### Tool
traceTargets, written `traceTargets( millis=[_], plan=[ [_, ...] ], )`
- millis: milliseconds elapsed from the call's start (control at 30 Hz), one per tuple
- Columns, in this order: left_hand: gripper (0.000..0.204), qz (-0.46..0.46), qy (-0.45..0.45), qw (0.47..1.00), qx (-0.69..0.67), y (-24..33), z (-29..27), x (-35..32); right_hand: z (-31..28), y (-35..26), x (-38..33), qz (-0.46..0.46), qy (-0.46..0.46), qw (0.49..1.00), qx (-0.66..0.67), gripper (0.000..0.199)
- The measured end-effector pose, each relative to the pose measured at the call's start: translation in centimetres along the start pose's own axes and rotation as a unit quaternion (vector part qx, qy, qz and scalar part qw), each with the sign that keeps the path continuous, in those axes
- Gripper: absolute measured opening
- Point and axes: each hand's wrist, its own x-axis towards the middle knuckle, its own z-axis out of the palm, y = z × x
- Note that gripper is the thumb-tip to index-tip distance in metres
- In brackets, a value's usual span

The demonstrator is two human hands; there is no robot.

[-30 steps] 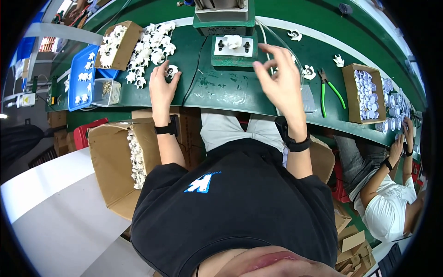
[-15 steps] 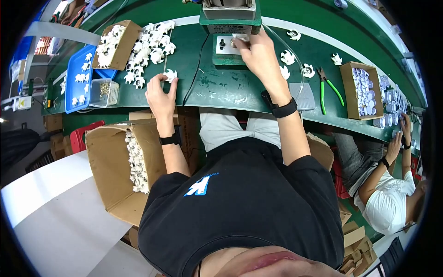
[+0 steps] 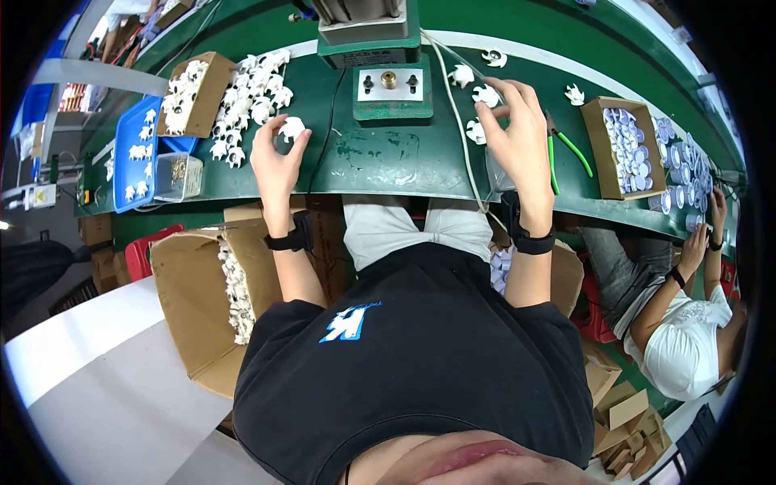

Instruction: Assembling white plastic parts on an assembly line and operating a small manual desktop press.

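- White plastic wheel with curved blades (image 3: pixel 292 128) is between the thumb and forefinger of the left hand (image 3: pixel 276 158), which are nearly closed around its rim. It is roundish, without a clear long axis.
- Left of this hand, the pile of similar white wheels (image 3: pixel 260 81) lies near.
- To the right, the thin black cable (image 3: pixel 329 121) runs between the wheel and the press.
- Beyond it, the round brass-coloured post (image 3: pixel 389 80) stands bare on a pale metal plate (image 3: pixel 372 95), to the right of the wheel and farther from the person. Neither hand looks clearly nearer to it.
- Next, the pale flexible hose (image 3: pixel 463 129) passes before the right hand (image 3: pixel 503 109).
- This hand is partly open, beside a loose white wheel (image 3: pixel 486 96); I cannot tell if they touch.
- Farther right lie green-handled pliers (image 3: pixel 575 153).
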Motion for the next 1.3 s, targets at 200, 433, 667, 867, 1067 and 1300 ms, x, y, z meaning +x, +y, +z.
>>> traceTargets(
  millis=[200,433,667,867,1067,1300],
  plan=[
    [0.053,0.043,-0.007,0.986,-0.163,9.9,4.0,2.8,-0.8,1.4,-1.1,0.001,-0.006,1.0,0.017,0.029],
    [0.054,0.036,-0.043,0.962,-0.266,12.5,7.6,5.0,-1.2,2.1,-1.6,0.002,0.042,0.997,0.066,0.024],
    [0.054,-0.002,-0.067,0.969,-0.237,12.0,7.5,4.9,3.5,4.9,-1.1,0.029,0.171,0.961,0.214,0.018],
    [0.063,0.036,0.027,0.994,-0.102,9.5,4.0,3.2,4.7,7.1,-0.9,0.119,0.205,0.911,0.337,0.016],
    [0.03,-0.064,0.061,0.983,-0.159,-2.6,3.2,0.6,4.7,6.6,-0.8,0.073,0.224,0.923,0.304,0.013],
    [0.012,0.046,0.046,0.994,-0.082,-3.0,3.0,-1.2,2.5,-2.7,-1.1,-0.044,0.035,0.972,0.228,0.018]
  ],
)
